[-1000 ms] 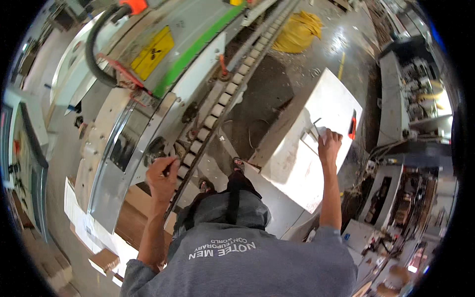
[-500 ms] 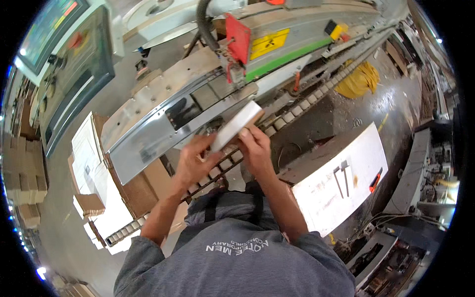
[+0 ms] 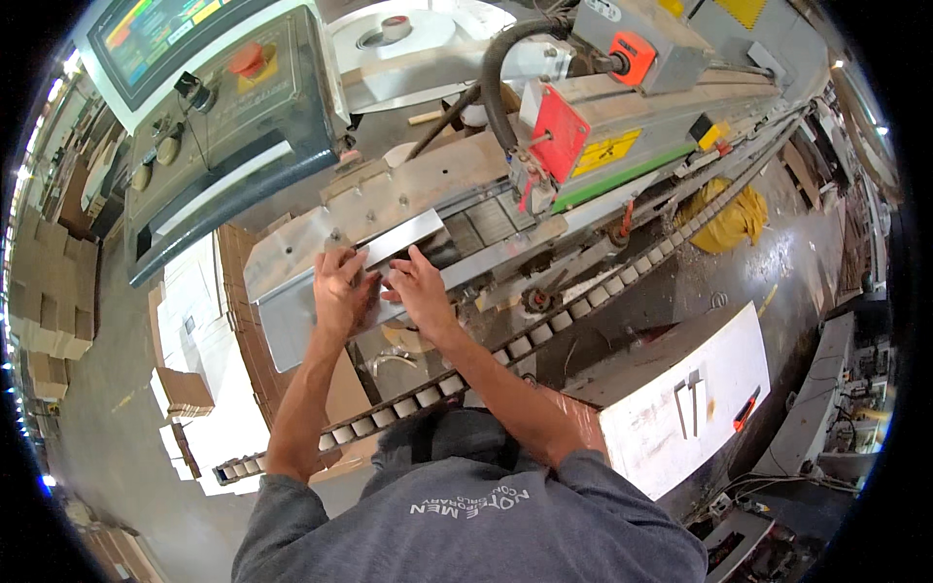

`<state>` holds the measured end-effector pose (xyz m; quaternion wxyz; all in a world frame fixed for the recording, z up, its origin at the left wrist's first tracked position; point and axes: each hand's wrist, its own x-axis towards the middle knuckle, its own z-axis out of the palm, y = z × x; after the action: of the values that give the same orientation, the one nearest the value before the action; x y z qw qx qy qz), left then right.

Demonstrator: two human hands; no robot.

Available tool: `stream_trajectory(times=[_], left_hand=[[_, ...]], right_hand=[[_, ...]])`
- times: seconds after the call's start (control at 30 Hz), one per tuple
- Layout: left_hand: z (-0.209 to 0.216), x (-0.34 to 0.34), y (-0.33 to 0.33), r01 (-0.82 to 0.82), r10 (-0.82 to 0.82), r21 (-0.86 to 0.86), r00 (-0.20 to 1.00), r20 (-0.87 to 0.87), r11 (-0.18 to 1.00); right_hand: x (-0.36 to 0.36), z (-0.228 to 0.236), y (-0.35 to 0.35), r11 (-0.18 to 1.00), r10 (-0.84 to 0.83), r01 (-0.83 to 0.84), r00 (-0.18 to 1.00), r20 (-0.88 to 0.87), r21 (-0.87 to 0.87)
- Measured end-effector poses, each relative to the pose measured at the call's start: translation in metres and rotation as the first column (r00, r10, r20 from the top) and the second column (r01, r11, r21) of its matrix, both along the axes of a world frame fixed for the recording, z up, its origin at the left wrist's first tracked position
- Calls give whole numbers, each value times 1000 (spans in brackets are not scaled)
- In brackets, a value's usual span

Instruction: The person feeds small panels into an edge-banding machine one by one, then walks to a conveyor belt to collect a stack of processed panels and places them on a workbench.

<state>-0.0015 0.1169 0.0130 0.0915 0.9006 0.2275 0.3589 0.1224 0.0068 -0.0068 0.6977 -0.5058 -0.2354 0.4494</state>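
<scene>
A short white board (image 3: 406, 237) lies lengthwise along the machine's metal infeed table (image 3: 282, 325), against its back rail. My left hand (image 3: 340, 288) is closed at the board's left end, its fingers bent around the near corner. My right hand (image 3: 420, 293) is just in front of the board's near edge, fingers spread and partly bent, thumb toward the left hand. Whether the right fingertips touch the board I cannot tell. Beyond the board's right end is the machine's dark slatted feed track (image 3: 486, 223).
A red guard plate (image 3: 561, 134) and grey hose (image 3: 496, 87) stand over the feed. A control console (image 3: 233, 126) is at upper left. A roller rail (image 3: 520, 347) crosses in front of me. A white-topped box (image 3: 671, 418) with calipers (image 3: 688, 403) and a knife (image 3: 746, 408) is at right; cardboard (image 3: 194, 330) is at left.
The white board has gone from in front of me, held between both hands, forward and left onto the metal table. My right hand's fingers have come apart from it. The view has shifted.
</scene>
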Motion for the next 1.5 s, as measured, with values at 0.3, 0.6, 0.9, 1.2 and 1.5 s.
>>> stream_trajectory(times=[0.3,0.6,0.9,1.2,1.5], left_hand=[[-13,-12,7,-91,107,-125,986,128,988],[-9,-1,0,-75,92,-149,989,112,986],[-6,10,-1,-55,69,-121,991,114,991],[-6,51,-8,-31,42,-144,996,74,989],[-7,121,-23,23,-19,-98,999,44,995]], right_hand=[[-6,-8,16,1000,-2,2,999,53,-9],[-2,-2,12,999,-16,21,995,103,-45],[5,13,8,996,-56,68,984,168,-64],[45,8,5,985,-151,169,950,275,-44],[106,0,-10,951,-294,310,887,356,14]])
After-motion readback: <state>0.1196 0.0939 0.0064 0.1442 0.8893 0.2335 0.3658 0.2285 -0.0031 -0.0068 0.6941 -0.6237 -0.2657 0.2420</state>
